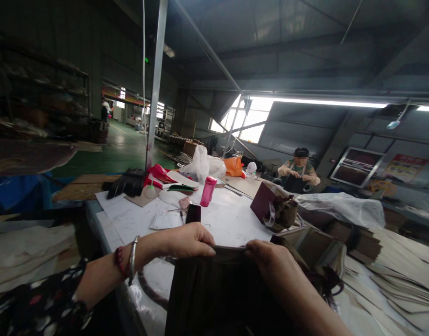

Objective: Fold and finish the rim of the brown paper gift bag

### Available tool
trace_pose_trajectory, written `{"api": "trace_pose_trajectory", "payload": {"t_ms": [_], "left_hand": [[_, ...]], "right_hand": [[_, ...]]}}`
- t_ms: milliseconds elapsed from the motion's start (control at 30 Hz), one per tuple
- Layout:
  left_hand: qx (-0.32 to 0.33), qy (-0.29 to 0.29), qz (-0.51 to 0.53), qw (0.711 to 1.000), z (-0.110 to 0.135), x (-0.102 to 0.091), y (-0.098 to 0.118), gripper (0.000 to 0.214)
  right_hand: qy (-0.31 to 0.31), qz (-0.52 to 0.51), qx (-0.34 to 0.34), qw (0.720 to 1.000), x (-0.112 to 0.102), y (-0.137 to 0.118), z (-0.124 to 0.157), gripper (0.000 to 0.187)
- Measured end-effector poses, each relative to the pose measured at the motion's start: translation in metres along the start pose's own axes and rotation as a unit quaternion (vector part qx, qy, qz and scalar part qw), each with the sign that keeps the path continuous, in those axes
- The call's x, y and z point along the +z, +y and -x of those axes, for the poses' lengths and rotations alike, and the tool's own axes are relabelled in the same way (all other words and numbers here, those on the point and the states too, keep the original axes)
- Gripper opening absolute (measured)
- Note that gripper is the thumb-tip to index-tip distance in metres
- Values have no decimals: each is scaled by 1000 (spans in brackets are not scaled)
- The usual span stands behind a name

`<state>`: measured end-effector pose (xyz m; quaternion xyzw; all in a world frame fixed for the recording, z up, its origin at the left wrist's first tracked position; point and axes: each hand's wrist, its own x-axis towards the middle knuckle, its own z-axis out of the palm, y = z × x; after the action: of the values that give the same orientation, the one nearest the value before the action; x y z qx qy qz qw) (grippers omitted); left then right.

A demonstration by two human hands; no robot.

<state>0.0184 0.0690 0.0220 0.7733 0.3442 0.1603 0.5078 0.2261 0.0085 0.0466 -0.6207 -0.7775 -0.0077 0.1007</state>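
My left hand (186, 240) and my right hand (266, 256) both pinch the top edge of a dark brown bag piece (217, 289) that hangs down in front of me over the near edge of the white-covered table (231, 219). The fingers of both hands are closed on that edge, a short gap apart. My left wrist carries a silver bangle and a red bead bracelet. A black phone (193, 213) lies on the table just beyond my left hand.
A pink bottle (207, 191), scissors, white plastic bags (203, 165), an orange bag (234, 166) and a maroon folder (261, 201) lie on the table. Stacks of brown bags and paper (375, 261) fill the right side. Another person (298, 170) works at the far end.
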Motion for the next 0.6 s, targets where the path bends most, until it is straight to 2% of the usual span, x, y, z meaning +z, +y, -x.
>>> {"api": "trace_pose_trajectory", "payload": {"t_ms": [233,367,600], "left_hand": [[-12,-32,-4,999,-1,-5,4,20],[-10,-75,11,997,-3,-9,5,31],[-16,-86,-70,994,-13,-9,15,22]], "right_hand": [[-3,7,9,1000,-1,0,1,18],[-3,1,10,1000,-1,-1,0,17],[4,-6,9,1000,-2,0,1,18]]}}
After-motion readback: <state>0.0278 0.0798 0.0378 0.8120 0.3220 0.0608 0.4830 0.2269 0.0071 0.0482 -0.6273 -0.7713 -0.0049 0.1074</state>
